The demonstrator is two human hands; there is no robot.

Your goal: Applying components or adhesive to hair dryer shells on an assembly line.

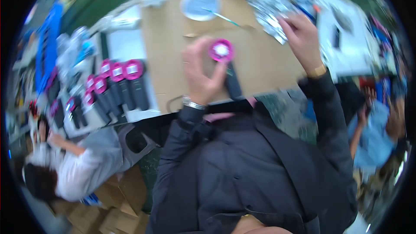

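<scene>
My left hand point(202, 71) is curled round a device with a round head ringed in pink point(222, 51) and a long dark handle point(233, 82). The head has a white middle, and the handle points toward me over the cardboard point(264, 69). Out to the right, my right hand point(300, 37) is raised with thumb and fingers pinched together, next to the crumpled silver foil point(271, 6). Whatever it may hold is too small and blurred to make out. Beyond my left hand is a round white dish point(190, 6) with a thin pale stick point(225, 18) resting across its rim.
Several similar pink-ringed devices point(123, 80) lie side by side at the left. Clear plastic bags point(71, 50) are heaped behind them. Co-workers sit at the left point(89, 160) and right point(372, 130). Cardboard boxes point(117, 199) stand on the floor at the lower left.
</scene>
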